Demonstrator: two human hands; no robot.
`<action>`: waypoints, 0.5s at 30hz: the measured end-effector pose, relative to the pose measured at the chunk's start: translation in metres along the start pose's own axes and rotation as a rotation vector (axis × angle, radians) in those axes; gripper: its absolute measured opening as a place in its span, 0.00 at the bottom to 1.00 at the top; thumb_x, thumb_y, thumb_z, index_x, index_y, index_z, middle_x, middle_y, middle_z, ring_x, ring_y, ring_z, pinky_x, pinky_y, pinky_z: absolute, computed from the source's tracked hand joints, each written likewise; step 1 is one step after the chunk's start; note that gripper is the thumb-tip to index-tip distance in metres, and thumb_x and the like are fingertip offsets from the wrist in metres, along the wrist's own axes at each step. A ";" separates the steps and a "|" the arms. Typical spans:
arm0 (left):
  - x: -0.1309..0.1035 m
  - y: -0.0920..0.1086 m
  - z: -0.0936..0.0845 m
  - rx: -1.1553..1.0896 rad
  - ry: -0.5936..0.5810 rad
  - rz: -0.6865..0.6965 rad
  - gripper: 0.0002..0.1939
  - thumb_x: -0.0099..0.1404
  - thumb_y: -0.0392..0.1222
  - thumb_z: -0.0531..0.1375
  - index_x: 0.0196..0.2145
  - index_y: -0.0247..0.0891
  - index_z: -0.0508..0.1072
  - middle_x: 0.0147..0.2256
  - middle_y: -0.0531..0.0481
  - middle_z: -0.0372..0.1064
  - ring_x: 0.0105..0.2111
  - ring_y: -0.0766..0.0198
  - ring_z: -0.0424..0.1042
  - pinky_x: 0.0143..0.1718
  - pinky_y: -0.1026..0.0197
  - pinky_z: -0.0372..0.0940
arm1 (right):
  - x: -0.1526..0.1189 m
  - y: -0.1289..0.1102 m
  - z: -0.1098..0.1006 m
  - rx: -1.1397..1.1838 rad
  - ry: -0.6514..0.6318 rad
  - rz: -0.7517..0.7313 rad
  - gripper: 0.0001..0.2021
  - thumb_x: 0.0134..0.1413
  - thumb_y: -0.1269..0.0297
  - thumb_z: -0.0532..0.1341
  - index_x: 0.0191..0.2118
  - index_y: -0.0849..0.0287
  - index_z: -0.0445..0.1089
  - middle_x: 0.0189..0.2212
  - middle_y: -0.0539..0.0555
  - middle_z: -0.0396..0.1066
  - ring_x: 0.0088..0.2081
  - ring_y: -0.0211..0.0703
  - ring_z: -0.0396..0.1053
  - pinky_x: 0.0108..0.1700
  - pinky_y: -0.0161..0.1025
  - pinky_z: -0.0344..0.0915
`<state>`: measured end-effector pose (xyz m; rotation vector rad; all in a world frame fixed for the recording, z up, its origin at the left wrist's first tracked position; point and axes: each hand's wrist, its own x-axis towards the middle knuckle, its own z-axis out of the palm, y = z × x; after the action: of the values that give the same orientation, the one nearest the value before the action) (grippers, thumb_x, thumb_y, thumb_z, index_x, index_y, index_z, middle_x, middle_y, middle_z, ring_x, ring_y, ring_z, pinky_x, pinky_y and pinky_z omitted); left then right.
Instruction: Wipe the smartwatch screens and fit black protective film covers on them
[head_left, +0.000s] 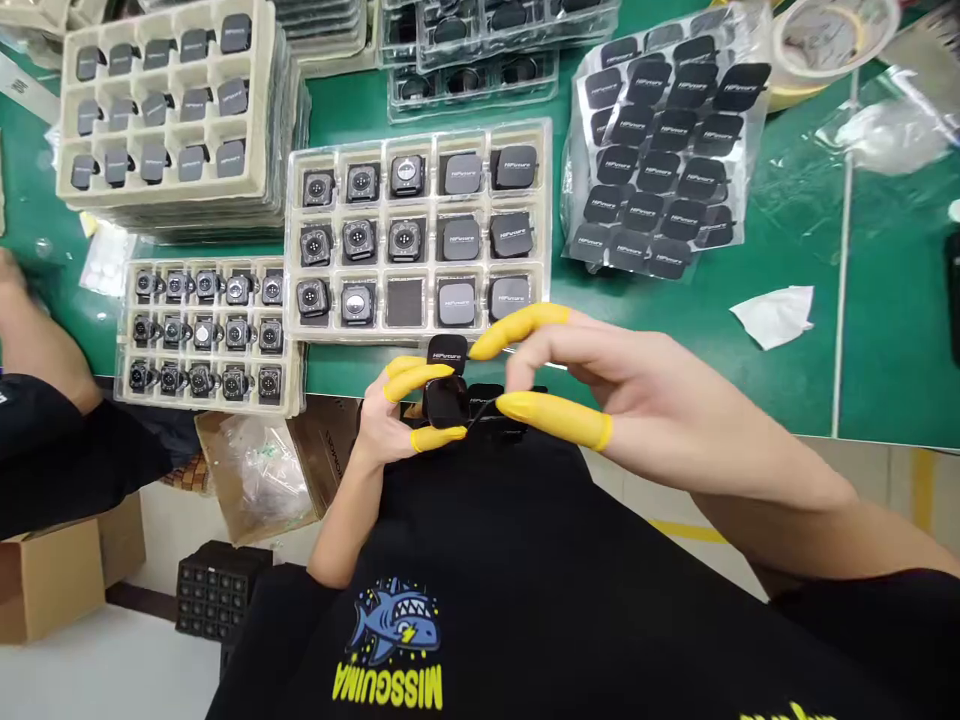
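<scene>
My left hand [397, 410], in yellow finger cots, grips a dark square watch [445, 402] by its edges, its glossy face toward me. Right above the watch, at my fingertips, is a black HiFuture label [448, 354]; whether it is attached cannot be made out. My right hand [600, 385] is just right of the watch, index finger raised, thumb and a blurred bent finger close together. A thin dark edge shows at the thumb tip, too small to name. Behind, more black HiFuture labels [486, 397] are partly hidden by the hand.
Ahead stands a clear tray [420, 140] of watches, several covered with HiFuture labels. Another watch tray [210, 400] and a stack of beige trays [165, 190] are left. Label sheets [652, 150], tape rolls [836, 40] and tissue [776, 315] lie right. A co-worker's arm [52, 330] is far left.
</scene>
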<state>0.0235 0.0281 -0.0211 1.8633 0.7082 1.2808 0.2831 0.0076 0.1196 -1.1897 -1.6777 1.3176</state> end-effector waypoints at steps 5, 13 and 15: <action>0.001 -0.001 0.002 -0.031 -0.005 0.036 0.37 0.60 0.63 0.80 0.63 0.48 0.82 0.48 0.46 0.84 0.45 0.56 0.82 0.47 0.55 0.78 | 0.020 0.011 0.010 -0.005 -0.117 -0.036 0.06 0.71 0.64 0.67 0.38 0.52 0.75 0.45 0.54 0.79 0.45 0.48 0.74 0.47 0.44 0.70; -0.002 -0.001 0.002 -0.075 -0.006 0.043 0.40 0.58 0.59 0.82 0.64 0.49 0.81 0.47 0.48 0.83 0.45 0.56 0.83 0.48 0.55 0.78 | 0.024 0.023 0.021 0.016 -0.120 0.001 0.05 0.68 0.62 0.68 0.38 0.53 0.75 0.43 0.53 0.78 0.42 0.47 0.73 0.45 0.43 0.68; -0.003 -0.001 0.002 -0.068 -0.005 0.039 0.39 0.58 0.59 0.82 0.64 0.49 0.81 0.46 0.48 0.83 0.45 0.56 0.83 0.48 0.55 0.78 | 0.025 0.023 0.022 0.021 -0.120 0.011 0.06 0.69 0.62 0.68 0.38 0.53 0.75 0.43 0.54 0.78 0.42 0.47 0.73 0.44 0.43 0.68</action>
<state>0.0245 0.0259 -0.0238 1.8335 0.6206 1.3085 0.2598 0.0245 0.0914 -1.1287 -1.7385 1.4352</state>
